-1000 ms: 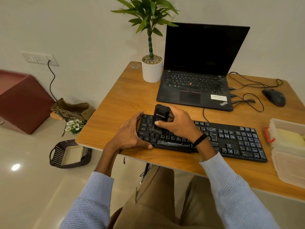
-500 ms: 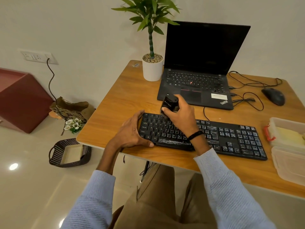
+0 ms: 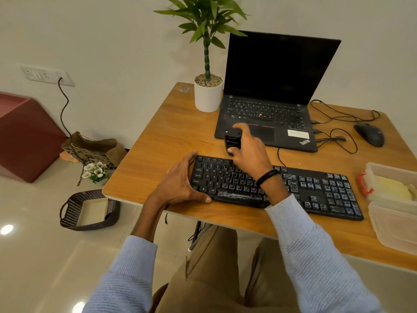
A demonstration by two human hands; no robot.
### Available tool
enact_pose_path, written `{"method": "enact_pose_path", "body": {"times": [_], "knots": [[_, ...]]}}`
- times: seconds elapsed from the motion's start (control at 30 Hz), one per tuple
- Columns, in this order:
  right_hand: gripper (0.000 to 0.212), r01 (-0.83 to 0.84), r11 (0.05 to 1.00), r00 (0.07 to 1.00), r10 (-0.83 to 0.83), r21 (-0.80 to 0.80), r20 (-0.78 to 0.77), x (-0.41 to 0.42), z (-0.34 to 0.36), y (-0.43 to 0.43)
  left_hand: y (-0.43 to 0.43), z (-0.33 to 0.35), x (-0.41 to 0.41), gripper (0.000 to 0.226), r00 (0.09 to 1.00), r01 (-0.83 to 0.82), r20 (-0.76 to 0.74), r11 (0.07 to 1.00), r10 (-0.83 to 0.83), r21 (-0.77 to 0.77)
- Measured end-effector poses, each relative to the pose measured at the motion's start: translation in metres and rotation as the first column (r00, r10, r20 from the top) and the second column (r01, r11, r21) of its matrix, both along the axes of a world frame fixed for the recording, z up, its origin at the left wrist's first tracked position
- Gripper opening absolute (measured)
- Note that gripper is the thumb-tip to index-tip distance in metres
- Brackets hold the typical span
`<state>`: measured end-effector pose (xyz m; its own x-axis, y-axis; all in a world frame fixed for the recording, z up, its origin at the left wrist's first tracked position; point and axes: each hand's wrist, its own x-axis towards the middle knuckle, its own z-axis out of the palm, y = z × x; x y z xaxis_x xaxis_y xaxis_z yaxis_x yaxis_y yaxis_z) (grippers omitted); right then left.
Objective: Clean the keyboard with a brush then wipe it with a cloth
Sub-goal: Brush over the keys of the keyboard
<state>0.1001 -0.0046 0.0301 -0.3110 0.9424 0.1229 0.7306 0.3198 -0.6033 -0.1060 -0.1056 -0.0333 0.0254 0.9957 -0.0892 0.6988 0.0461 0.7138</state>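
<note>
A black keyboard (image 3: 316, 190) lies along the front of the wooden desk (image 3: 158, 154). My left hand (image 3: 178, 184) holds its left end, thumb on the front edge and fingers on the back corner. My right hand (image 3: 248, 150) grips a small black brush (image 3: 232, 142) just behind the keyboard's top-left rows, in front of the laptop. The brush's bristles are hidden by my hand. A yellow cloth (image 3: 392, 187) lies in a clear box at the right edge.
An open black laptop (image 3: 270, 114) stands behind the keyboard, a white plant pot (image 3: 208, 96) to its left. A black mouse (image 3: 370, 134) and loose cables (image 3: 334, 136) lie at back right. Clear plastic containers (image 3: 397, 224) sit at the right. A dark basket (image 3: 88, 210) is on the floor.
My right hand has carried the brush from the keyboard's left keys back past its top edge toward the laptop. My left hand has stayed on the keyboard's left end.
</note>
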Motion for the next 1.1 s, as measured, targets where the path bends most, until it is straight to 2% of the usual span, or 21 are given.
{"method": "enact_pose_path", "body": {"times": [0.1, 0.13, 0.17, 0.23, 0.37, 0.4, 0.47, 0.57, 0.63, 0.77, 0.83, 0.9, 0.97, 1.1], "knots": [[0.078, -0.131, 0.991, 0.961, 0.118, -0.04, -0.249, -0.009, -0.006, -0.01, 0.0, -0.001, 0.0, 0.149, 1.0, -0.006, 0.002, 1.0, 0.006, 0.0], [0.08, -0.163, 0.987, 0.948, 0.154, -0.011, -0.278, -0.012, -0.009, -0.012, 0.0, -0.001, 0.0, 0.15, 1.0, -0.006, 0.002, 1.0, 0.006, -0.003], [0.081, -0.178, 0.984, 0.946, 0.178, 0.024, -0.273, -0.015, -0.012, -0.014, 0.0, -0.001, 0.0, 0.15, 1.0, -0.005, 0.004, 1.0, 0.005, -0.003], [0.078, -0.154, 0.984, 0.972, 0.166, 0.086, -0.168, -0.016, -0.013, -0.013, 0.0, -0.001, 0.0, 0.151, 1.0, -0.004, 0.006, 1.0, 0.004, 0.0], [0.073, -0.007, 0.989, 0.999, -0.001, 0.147, 0.052, -0.004, -0.008, -0.007, -0.001, 0.0, -0.001, 0.15, 1.0, -0.001, 0.004, 1.0, 0.001, -0.007], [0.072, 0.015, 0.986, 0.999, -0.022, 0.166, 0.043, -0.003, -0.007, -0.006, -0.001, 0.0, -0.001, 0.15, 1.0, -0.002, 0.002, 1.0, 0.002, -0.007], [0.07, 0.0, 0.988, 0.996, 0.014, 0.157, -0.089, -0.01, -0.007, -0.01, 0.0, 0.0, -0.001, 0.15, 1.0, -0.005, -0.002, 1.0, 0.005, -0.004], [0.072, -0.146, 0.983, 0.955, 0.168, 0.107, -0.242, -0.028, -0.013, -0.019, -0.001, -0.001, 0.0, 0.149, 1.0, -0.007, 0.003, 1.0, 0.007, 0.0], [0.073, -0.162, 0.982, 0.963, 0.179, 0.097, -0.2, -0.032, -0.015, -0.021, -0.001, -0.001, 0.0, 0.148, 1.0, -0.006, -0.003, 1.0, 0.006, 0.003], [0.074, 0.017, 0.987, 1.0, -0.016, 0.159, -0.003, -0.027, -0.004, -0.015, -0.001, -0.001, -0.001, 0.149, 1.0, -0.005, 0.0, 1.0, 0.005, 0.007], [0.072, 0.052, 0.981, 0.998, -0.047, 0.185, -0.032, -0.029, -0.001, -0.014, -0.001, -0.001, -0.001, 0.148, 1.0, -0.003, -0.003, 1.0, 0.003, 0.015], [0.069, -0.008, 0.99, 0.989, 0.029, 0.143, -0.146, -0.037, -0.002, -0.016, -0.001, -0.001, -0.001, 0.146, 1.0, 0.0, -0.003, 1.0, 0.0, 0.025], [0.068, -0.096, 0.99, 0.974, 0.115, 0.102, -0.195, -0.043, -0.008, -0.019, -0.001, -0.002, -0.001, 0.144, 1.0, 0.006, 0.001, 0.999, -0.006, 0.033], [0.07, -0.071, 0.992, 0.991, 0.082, 0.1, -0.103, -0.037, -0.01, -0.018, 0.0, -0.003, -0.002, 0.148, 1.0, 0.001, -0.001, 1.0, -0.001, 0.03]]}}
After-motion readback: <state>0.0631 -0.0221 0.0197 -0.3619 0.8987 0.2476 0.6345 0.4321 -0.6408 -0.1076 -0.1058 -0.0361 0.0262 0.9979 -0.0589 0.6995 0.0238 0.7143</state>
